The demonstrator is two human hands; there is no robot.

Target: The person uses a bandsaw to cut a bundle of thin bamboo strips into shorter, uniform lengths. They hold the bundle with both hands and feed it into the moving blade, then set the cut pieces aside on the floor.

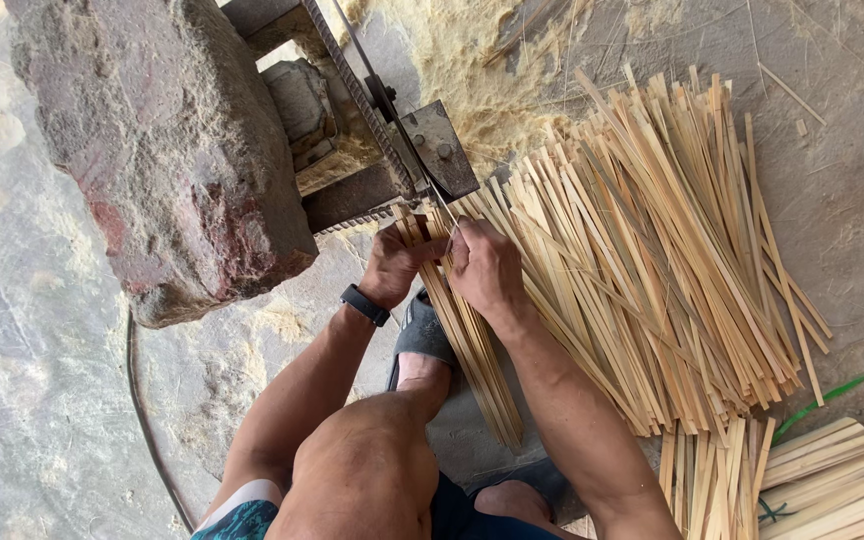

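My left hand [395, 262] and my right hand [487, 268] both grip one bundle of thin bamboo strips [472, 350], held side by side at its upper end. The bundle's top meets a thin metal blade [422, 165] on a small iron fixture [432, 150]. The bundle's lower end runs down between my knees. A dark watch [365, 305] sits on my left wrist. My foot in a grey sandal [422, 335] lies under the strips.
A big loose pile of bamboo strips [652, 250] fans out to the right. A tied bundle of cut strips [822, 485] lies at bottom right beside a green cord [837, 392]. A large rough stone [162, 150] weighs down the fixture. Sawdust [482, 60] covers the ground above.
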